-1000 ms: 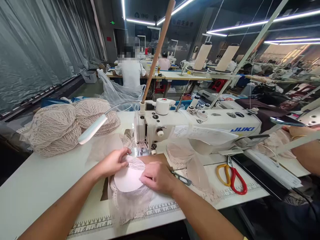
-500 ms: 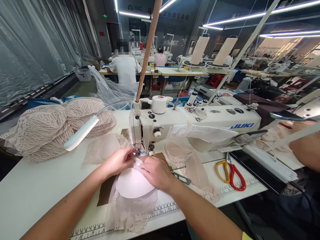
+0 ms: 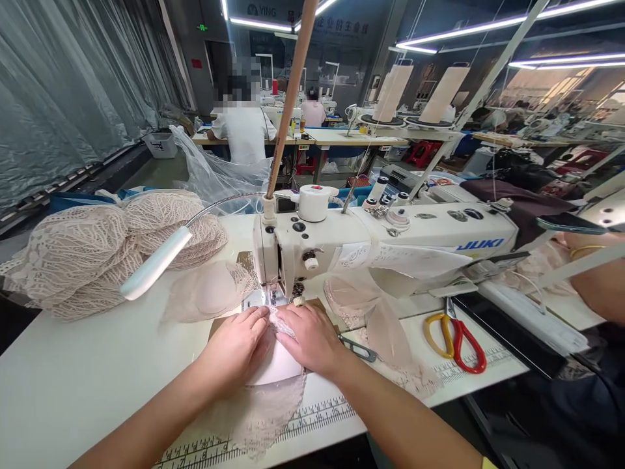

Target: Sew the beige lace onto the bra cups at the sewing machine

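A pale bra cup (image 3: pixel 279 366) with lace edging and sheer fabric lies on the table before a JUKI sewing machine (image 3: pixel 319 225). My left hand (image 3: pixel 237 346) covers the cup's left side, its fingers pressed together on the lace edge. From the other side, my right hand (image 3: pixel 312 335) grips the same lace, its thumb over the cup. Both sets of fingertips are close together, just in front of the presser foot (image 3: pixel 273 296). The needle's contact with the fabric is too small to make out. Sheer lace cloth (image 3: pixel 258 417) spreads towards the front edge.
Another lace cup (image 3: pixel 215 293) lies left of the needle. Joined lace cups (image 3: pixel 388 332), thread snips (image 3: pixel 360 348) and red-and-yellow scissors (image 3: pixel 456 342) lie right. Bundled lace (image 3: pixel 78 254) is piled behind a lamp (image 3: pixel 156 264). Printed rulers (image 3: pixel 322 413) run along the front; a co-worker (image 3: pixel 244 130) sits beyond.
My left hand has come down from beside the needle onto the cup's left side, covering part of it. My right hand stays on the lace. The view has shifted slightly.
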`<state>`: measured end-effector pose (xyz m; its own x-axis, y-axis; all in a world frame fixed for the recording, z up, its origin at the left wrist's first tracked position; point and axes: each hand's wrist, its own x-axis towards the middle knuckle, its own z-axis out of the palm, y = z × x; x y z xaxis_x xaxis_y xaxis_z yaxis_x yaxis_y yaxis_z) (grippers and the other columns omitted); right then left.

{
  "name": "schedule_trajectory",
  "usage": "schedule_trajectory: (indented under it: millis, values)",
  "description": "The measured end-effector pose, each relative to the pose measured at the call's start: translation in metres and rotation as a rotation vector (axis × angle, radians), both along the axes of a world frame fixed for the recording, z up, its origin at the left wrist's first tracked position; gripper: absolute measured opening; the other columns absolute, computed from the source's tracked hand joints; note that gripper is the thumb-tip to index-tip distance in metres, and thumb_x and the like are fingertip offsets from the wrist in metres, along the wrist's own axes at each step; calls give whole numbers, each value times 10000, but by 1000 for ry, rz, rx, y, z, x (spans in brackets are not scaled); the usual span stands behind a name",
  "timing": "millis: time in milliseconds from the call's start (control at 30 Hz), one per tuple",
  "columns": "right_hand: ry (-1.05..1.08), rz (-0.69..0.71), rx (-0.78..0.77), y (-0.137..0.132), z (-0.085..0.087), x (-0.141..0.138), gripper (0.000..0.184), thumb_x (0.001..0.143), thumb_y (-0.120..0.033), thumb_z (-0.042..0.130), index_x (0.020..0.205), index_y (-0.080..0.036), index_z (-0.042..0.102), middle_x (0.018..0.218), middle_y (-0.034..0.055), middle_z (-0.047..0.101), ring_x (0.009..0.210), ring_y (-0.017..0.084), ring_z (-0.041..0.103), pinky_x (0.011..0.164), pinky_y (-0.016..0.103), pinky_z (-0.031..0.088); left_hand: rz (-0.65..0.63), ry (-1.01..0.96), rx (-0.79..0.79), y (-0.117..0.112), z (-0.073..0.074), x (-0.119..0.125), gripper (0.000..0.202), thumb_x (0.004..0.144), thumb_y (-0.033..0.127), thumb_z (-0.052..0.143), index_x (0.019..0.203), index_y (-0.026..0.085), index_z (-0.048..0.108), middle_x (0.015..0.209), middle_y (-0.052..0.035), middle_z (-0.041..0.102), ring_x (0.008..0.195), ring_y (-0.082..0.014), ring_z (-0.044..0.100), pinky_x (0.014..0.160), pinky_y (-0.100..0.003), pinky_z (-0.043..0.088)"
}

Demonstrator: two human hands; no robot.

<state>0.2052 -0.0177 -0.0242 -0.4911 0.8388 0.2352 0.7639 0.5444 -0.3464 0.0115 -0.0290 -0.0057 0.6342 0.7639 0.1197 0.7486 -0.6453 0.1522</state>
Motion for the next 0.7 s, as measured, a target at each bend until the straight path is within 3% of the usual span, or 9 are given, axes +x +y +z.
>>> schedule_trajectory:
  millis: [267,500,700]
  values:
    - [-126,-3,-9,0,7,-5,270,919,-324,526,1139,-197,618,985,66,630,921,236,539,774,351,391,-13,26,35,14,-7,-15,497,935,374,456,1348,103,497,1388,-170,526,1254,-313,507,1011,-474,463]
    - [-167,-63,-19,1,10,-10,216,899,-309,544,1058,-191,630,957,76,628,906,242,548,747,346,399,-134,16,6,33,-5,-22,485,922,344,465,1336,97,509,1369,-183,537,1246,-310,506,1039,-467,432]
    - [-152,-75,-42,2,10,-12,238,866,-309,592,1068,-195,645,962,83,641,900,245,554,769,348,411,-235,17,-36,47,8,-27,470,838,239,533,1292,121,548,1296,-163,597,1179,-302,557,1002,-455,455]
